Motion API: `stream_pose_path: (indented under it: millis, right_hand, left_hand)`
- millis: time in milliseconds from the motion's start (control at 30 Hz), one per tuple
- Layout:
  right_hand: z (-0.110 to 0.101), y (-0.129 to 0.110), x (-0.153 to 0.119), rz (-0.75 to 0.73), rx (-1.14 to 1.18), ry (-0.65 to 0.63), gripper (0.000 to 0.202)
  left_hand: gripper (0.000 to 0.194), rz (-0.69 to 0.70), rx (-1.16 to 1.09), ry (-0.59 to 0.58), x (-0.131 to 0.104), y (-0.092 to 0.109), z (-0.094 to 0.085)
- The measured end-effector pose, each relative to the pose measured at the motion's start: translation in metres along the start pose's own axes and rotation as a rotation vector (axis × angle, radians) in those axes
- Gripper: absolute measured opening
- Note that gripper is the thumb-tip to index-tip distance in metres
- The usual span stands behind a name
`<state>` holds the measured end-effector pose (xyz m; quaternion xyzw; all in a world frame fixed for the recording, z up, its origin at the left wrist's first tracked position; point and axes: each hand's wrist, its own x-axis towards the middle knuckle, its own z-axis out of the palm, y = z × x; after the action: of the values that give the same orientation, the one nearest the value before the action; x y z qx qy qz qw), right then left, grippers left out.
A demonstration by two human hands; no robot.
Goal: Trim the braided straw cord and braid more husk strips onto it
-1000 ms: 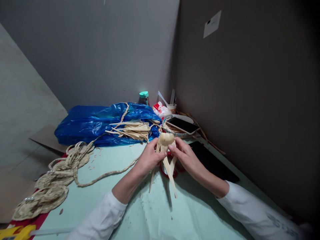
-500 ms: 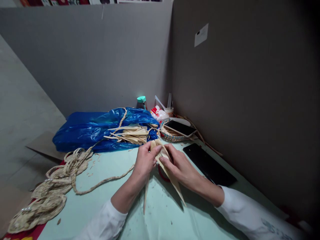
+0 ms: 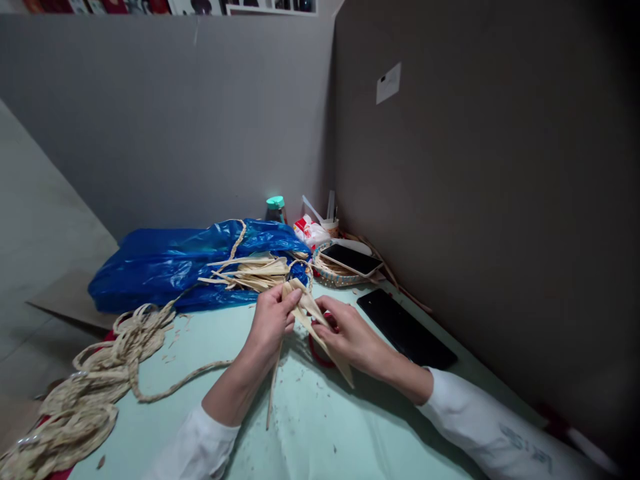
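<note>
Pale, dry husk strips (image 3: 311, 308) are held up between both hands over the table. My left hand (image 3: 273, 317) pinches their upper end between thumb and fingers. Lower down, my right hand (image 3: 345, 330) has its thumb and fingers closed on the strips, whose pointed ends hang below it. A thin strand (image 3: 273, 393) drops beneath my left hand. Behind my right hand a red ring-like thing (image 3: 319, 353) shows in part on the table. A braided cord (image 3: 185, 383) runs from the left toward my left wrist, where its end is hidden.
Coiled braid (image 3: 85, 393) lies along the left edge. A blue plastic bag (image 3: 155, 263) with more husk strips (image 3: 257, 272) sits at the back. A woven basket (image 3: 333, 275) bears a phone (image 3: 353, 259). A black flat object (image 3: 405, 327) lies right, near the grey wall (image 3: 450, 167).
My right hand's grip has shifted on the husk strips, and the strips have spread apart near the top. The whole view has swung slightly, so things sit further left.
</note>
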<state>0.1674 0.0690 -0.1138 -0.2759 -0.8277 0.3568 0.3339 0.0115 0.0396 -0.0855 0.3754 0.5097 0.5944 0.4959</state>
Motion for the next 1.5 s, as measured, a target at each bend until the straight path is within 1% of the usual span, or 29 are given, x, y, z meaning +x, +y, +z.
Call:
stream_pose_path:
  millis: [67,133,200,300,400,533,700,800,900,967,1033,1100,1133,1167,1233,1300,1333,1400,1433,1500]
  right_hand:
    - [-0.001,0.001,0.0,-0.055,-0.057,-0.041,0.007]
    - [-0.003,0.001,0.0,-0.084,-0.079,-0.09,0.006]
    - [-0.006,0.001,0.0,-0.073,-0.07,-0.136,0.004]
    - [-0.009,0.001,-0.001,-0.05,-0.06,-0.165,0.01]
    - [-0.012,0.002,0.0,-0.061,-0.042,-0.113,0.018]
    - [-0.017,0.002,0.003,0.028,0.011,-0.017,0.032]
    - [-0.024,0.003,0.007,0.03,-0.02,0.025,0.029]
    - [-0.027,0.006,0.007,0.072,-0.045,0.041,0.032]
    - [-0.03,0.005,0.011,0.076,-0.059,0.042,0.03]
    - [-0.031,-0.001,0.017,0.054,0.021,-0.035,0.039]
    - [-0.032,-0.011,0.027,0.048,0.176,-0.18,0.056]
    - [-0.035,-0.023,0.038,0.081,0.358,-0.336,0.068]
    - [-0.037,-0.028,0.044,0.108,0.447,-0.402,0.071]
    - [-0.039,-0.033,0.05,0.129,0.541,-0.442,0.071]
    - [-0.042,-0.038,0.06,0.142,0.759,-0.487,0.069]
    - [-0.041,-0.039,0.07,0.167,0.891,-0.47,0.065]
    - [-0.039,-0.038,0.075,0.191,0.888,-0.435,0.062]
    - [-0.029,-0.038,0.084,0.228,0.75,-0.333,0.053]
    - [-0.022,-0.038,0.089,0.212,0.651,-0.282,0.049]
    - [-0.01,-0.038,0.096,0.11,0.527,-0.227,0.043]
  left_hand:
    - [0.042,0.004,-0.001,0.009,0.002,-0.001,-0.003]
    - [0.043,0.004,-0.003,0.018,0.004,-0.002,-0.006]
    - [0.043,-0.001,-0.009,0.038,0.006,-0.001,-0.007]
    - [0.043,0.01,-0.029,0.082,0.007,0.004,-0.01]
    - [0.041,0.044,-0.05,0.12,0.009,0.011,-0.014]
    - [0.041,0.052,-0.043,0.129,0.011,0.019,-0.021]
    - [0.042,0.08,-0.062,0.142,0.013,0.028,-0.029]
    - [0.043,0.098,-0.065,0.154,0.015,0.033,-0.036]
    - [0.041,0.092,-0.042,0.135,0.017,0.034,-0.04]
    - [0.039,0.077,-0.022,0.104,0.019,0.033,-0.04]
    - [0.037,0.061,-0.004,0.067,0.019,0.033,-0.038]
    - [0.036,0.053,0.008,0.032,0.019,0.035,-0.037]
    - [0.035,0.053,0.013,0.019,0.019,0.037,-0.037]
    - [0.035,0.056,0.016,0.01,0.018,0.04,-0.037]
    - [0.035,0.064,0.023,-0.007,0.017,0.046,-0.041]
    - [0.035,0.07,0.034,-0.026,0.017,0.052,-0.045]
    - [0.036,0.071,0.04,-0.037,0.016,0.054,-0.047]
    - [0.037,0.073,0.054,-0.071,0.017,0.057,-0.051]
    - [0.038,0.076,0.06,-0.091,0.017,0.058,-0.052]
    - [0.038,0.087,0.07,-0.126,0.019,0.06,-0.054]
